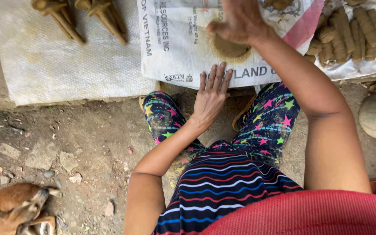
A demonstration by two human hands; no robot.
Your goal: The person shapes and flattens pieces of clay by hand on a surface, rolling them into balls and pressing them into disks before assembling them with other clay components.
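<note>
just under the open right hand (240, 19), a clay patch (229, 47); open left hand (212, 95) flat nearby

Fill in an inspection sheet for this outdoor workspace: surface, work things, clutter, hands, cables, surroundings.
Surface: printed white sack spread flat at the ground's edge.
Work things: flat brown clay patch on the sack.
Clutter: rolled clay pieces at right; clay pegs on a woven sack.
Hands: left hand flat, fingers on the sack's edge; right hand open above the patch.
Cables: nothing seen.
Surroundings: dirt ground, stones, a brown animal.
</note>
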